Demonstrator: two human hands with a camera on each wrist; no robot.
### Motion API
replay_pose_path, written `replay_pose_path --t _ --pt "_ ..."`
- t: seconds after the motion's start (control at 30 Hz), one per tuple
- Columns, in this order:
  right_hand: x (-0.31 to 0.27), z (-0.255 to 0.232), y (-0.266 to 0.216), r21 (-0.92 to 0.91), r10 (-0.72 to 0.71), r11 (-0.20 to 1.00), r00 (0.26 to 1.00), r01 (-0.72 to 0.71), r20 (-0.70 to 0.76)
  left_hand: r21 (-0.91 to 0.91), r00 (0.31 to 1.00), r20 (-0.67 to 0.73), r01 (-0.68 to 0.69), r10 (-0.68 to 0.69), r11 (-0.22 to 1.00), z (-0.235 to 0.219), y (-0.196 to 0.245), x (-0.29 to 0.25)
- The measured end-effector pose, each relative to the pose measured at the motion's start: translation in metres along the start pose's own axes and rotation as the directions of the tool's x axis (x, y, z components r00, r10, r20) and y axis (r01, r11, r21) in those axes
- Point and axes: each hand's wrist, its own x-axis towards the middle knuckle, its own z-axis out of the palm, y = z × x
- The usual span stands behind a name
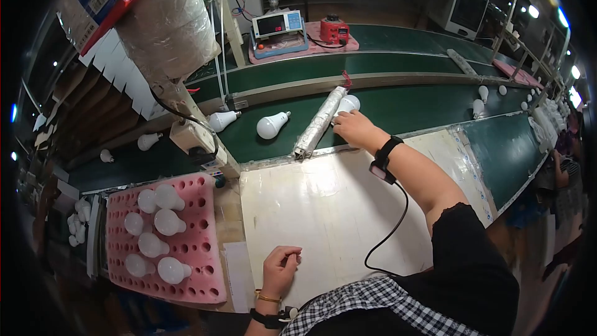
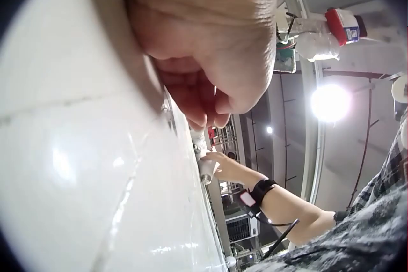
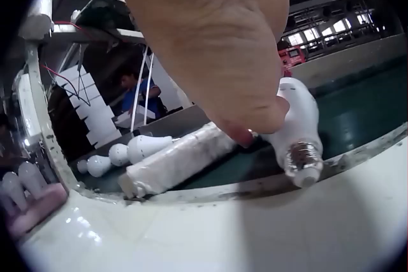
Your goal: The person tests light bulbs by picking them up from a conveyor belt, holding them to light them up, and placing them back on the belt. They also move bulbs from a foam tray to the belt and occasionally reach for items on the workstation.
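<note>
My right hand [image 1: 356, 129] reaches over the green conveyor belt and grips a white light bulb [image 1: 348, 104]. In the right wrist view this light bulb [image 3: 299, 119] shows its metal screw base pointing toward the near edge, and the palm hides part of the far fingers. Directly left of it, a long wrapped bar [image 1: 321, 122] lies across the belt. My left hand [image 1: 280, 269] is low over the white worktop [image 1: 311, 211], its fingers loosely curled with nothing in them. Two more bulbs, one a large round bulb [image 1: 272, 126], lie on the belt left of the bar.
A pink foam tray [image 1: 205, 230] with several bulbs stands at the left. Behind it rises a post with a socket box [image 1: 189, 138]. Across the belt are a meter [image 1: 278, 25] and a red device [image 1: 334, 30]. Several bulbs lie farther right, near the small bulb [image 1: 483, 93].
</note>
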Motion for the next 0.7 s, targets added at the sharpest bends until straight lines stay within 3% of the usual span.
replay_pose_path --t 0.1,0.2,0.27,0.33,0.37,0.43,0.47,0.5,0.57,0.6,0.7 --pt "-0.035 0.001 0.025 -0.214 -0.054 0.976 0.998 0.044 -0.039 -0.001 0.999 0.003 0.041 -0.041 0.999 0.000 0.005 -0.001" --pt "-0.049 0.005 0.031 -0.054 0.136 0.989 0.988 -0.141 -0.078 0.031 0.999 0.011 0.042 -0.042 0.999 0.000 0.007 0.000" --pt "-0.058 0.006 0.023 -0.021 0.165 0.985 0.978 -0.169 -0.126 0.048 1.000 0.015 0.026 -0.026 0.999 0.000 0.006 0.000" --pt "-0.061 0.020 0.015 0.093 0.165 0.985 0.948 -0.144 -0.273 0.064 1.000 0.019 0.011 -0.012 0.998 0.000 0.002 0.001" --pt "-0.063 0.021 0.011 0.097 0.166 0.985 0.948 -0.145 -0.271 0.062 1.000 0.020 0.005 -0.006 0.998 0.000 -0.001 0.001" --pt "-0.065 0.019 -0.001 0.192 0.339 0.932 0.928 -0.308 -0.157 0.069 1.000 0.029 -0.001 -0.001 0.998 0.000 -0.002 -0.001" --pt "-0.060 0.014 -0.001 0.288 0.447 0.859 0.894 -0.423 -0.021 0.060 1.000 0.022 0.016 -0.018 0.998 0.000 -0.001 -0.001" --pt "-0.061 0.018 -0.004 0.290 0.448 0.858 0.894 -0.423 -0.023 0.046 0.999 0.012 0.032 -0.033 0.998 0.001 0.000 -0.001" --pt "-0.068 0.019 -0.019 0.573 0.445 0.752 0.892 -0.326 -0.076 0.038 1.000 0.002 0.012 -0.012 0.999 0.003 -0.004 0.001" --pt "-0.074 0.020 -0.026 0.482 0.371 0.811 0.929 -0.331 0.014 0.039 1.000 0.003 -0.008 0.007 0.999 0.002 -0.005 0.000" --pt "-0.083 0.009 -0.045 0.475 0.337 0.838 0.939 -0.268 -0.065 0.033 1.000 0.008 0.006 -0.007 0.999 0.001 -0.004 0.000"
